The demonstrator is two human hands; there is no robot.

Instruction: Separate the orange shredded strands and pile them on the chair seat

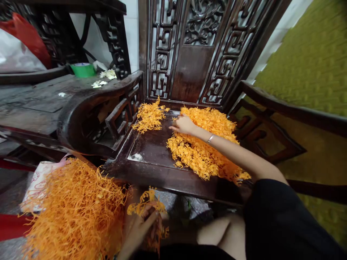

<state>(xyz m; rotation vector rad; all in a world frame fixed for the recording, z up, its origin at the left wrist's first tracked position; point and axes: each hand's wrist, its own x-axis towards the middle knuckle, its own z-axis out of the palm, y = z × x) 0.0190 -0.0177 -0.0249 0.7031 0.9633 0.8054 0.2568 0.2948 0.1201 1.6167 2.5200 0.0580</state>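
Observation:
My left hand (148, 220), low in the middle, is closed around a small bunch of orange curly strands (146, 206); some stick up above the fingers and others hang below. My right hand (184, 124) reaches across a dark wooden chair seat (151, 151). It rests at the left edge of a wide pile of orange curly pieces (200, 159), its fingers curled downward. What they pinch, if anything, is hidden. A smaller heap of the same pieces (150, 115) lies at the seat's back left.
At lower left, a large mass of long orange strands (78, 209) spills over a pale patterned bag (38, 184). The chair has a carved backrest (193, 72) and armrests. On the wooden surface at left are a green tape roll (83, 69), pale scraps (108, 74) and plastic bags (18, 50).

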